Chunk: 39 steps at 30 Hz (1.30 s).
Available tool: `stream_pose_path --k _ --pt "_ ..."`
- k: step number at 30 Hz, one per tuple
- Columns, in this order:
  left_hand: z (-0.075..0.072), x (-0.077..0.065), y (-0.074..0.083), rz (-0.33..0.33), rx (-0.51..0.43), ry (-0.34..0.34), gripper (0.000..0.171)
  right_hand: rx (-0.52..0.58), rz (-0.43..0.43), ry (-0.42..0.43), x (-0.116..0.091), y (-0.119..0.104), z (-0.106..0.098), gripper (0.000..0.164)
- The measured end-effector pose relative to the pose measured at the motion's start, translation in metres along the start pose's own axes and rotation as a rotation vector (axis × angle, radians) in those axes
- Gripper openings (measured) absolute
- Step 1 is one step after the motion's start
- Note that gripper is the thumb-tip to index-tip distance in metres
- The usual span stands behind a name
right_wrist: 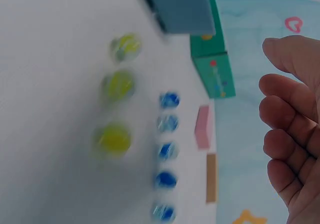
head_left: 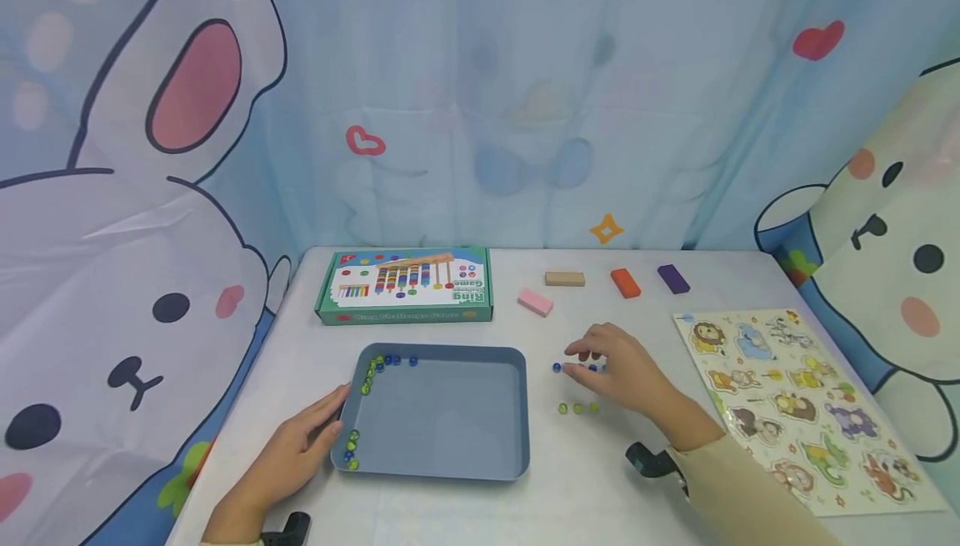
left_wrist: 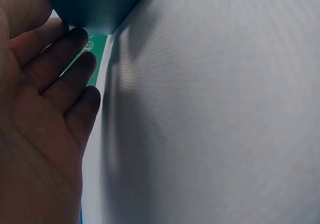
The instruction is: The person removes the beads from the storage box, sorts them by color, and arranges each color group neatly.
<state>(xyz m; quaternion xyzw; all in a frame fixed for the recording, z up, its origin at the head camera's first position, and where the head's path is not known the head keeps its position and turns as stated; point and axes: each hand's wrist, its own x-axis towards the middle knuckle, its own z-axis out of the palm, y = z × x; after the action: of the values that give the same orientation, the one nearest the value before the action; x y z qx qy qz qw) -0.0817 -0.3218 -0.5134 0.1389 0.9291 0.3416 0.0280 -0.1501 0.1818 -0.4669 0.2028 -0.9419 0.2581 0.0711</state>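
My left hand (head_left: 283, 461) rests its fingertips against the left side of a grey-blue rectangular tray (head_left: 442, 417), fingers mostly straight. Inside the tray, several blue and green glass marbles lie along its left side and in the far left corner. Over a row of blue marbles (right_wrist: 165, 179) on the table to the tray's right hovers my right hand (head_left: 621, 369). Its fingers are loosely bent with nothing between them, and it hides part of that row in the head view. Nearer to me, three yellow-green marbles (head_left: 577, 408) form a second short row.
Behind the tray lies a green game box (head_left: 405, 288). Pink (head_left: 536, 303), tan (head_left: 565, 279), orange (head_left: 626, 283) and purple (head_left: 673, 279) blocks are spread along the back. An animal sticker sheet or puzzle board (head_left: 810, 413) covers the right side. A printed curtain (head_left: 525, 46) hangs behind.
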Motion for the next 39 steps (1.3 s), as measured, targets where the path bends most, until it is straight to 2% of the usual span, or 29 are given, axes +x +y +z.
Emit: stream_pose_path --k 6,12,17,28,39 --pt "0.0 0.0 0.003 0.005 0.024 0.005 0.053 0.028 -0.108 -0.002 0.035 -0.036 0.008 0.023" --pt "0.0 0.0 0.002 -0.003 0.038 0.006 0.052 0.023 -0.209 -0.051 0.069 -0.073 0.029 0.024" --pt "0.0 0.0 0.0 -0.009 0.024 0.009 0.053 0.006 -0.315 -0.086 0.089 -0.105 0.049 0.022" --pt "0.002 0.001 0.0 -0.008 0.039 0.018 0.052 -0.021 -0.51 -0.228 0.108 -0.16 0.099 0.027" --pt "0.001 0.0 0.001 -0.006 0.029 0.01 0.052 -0.085 -0.596 -0.403 0.117 -0.184 0.152 0.029"
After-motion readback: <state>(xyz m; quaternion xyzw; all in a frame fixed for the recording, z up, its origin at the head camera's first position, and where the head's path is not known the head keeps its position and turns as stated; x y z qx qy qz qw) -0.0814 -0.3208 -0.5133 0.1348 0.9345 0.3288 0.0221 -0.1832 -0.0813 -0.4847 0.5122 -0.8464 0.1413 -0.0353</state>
